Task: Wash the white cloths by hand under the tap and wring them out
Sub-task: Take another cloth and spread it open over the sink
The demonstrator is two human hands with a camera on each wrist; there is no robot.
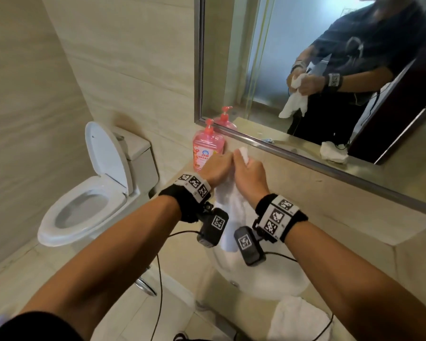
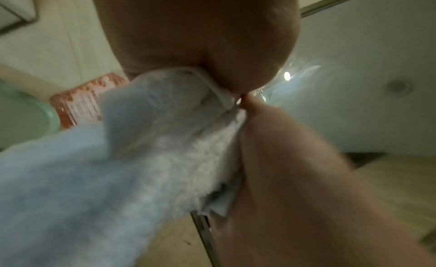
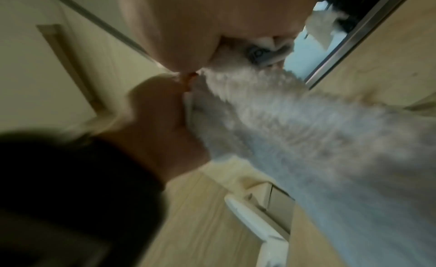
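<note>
White terry cloth (image 1: 228,200): held in the air above the round white basin (image 1: 276,279), gathered at its upper end between both hands, with a small tuft showing above the knuckles and the loose length hanging down toward the basin. Left hand (image 1: 217,169): grip clenched round the upper part of the cloth, fingers curled; the left wrist view shows the fabric (image 2: 151,133) bunched under the palm (image 2: 200,38). Right hand (image 1: 250,175): grip likewise clenched round the cloth, knuckles just beside those of the left hand, the two touching or nearly so. The right wrist view confirms the cloth (image 3: 295,125) emerging from under that hand (image 3: 212,25), though the picture is blurred. Whether the cloth is twisted cannot be told.

Second white cloth (image 1: 301,318): lying crumpled on the beige stone bench (image 1: 342,200) at the near right of the basin. A pink pump bottle of liquid soap (image 1: 208,146) stands upright on the bench at the wall, behind the left hand. The metal-framed wall mirror (image 1: 317,57) above the bench reflects the person holding the cloth and another white cloth lying on the bench. A white toilet with raised lid (image 1: 96,188) stands to the left. Both wrists carry black bands with printed markers and small cameras.
</note>
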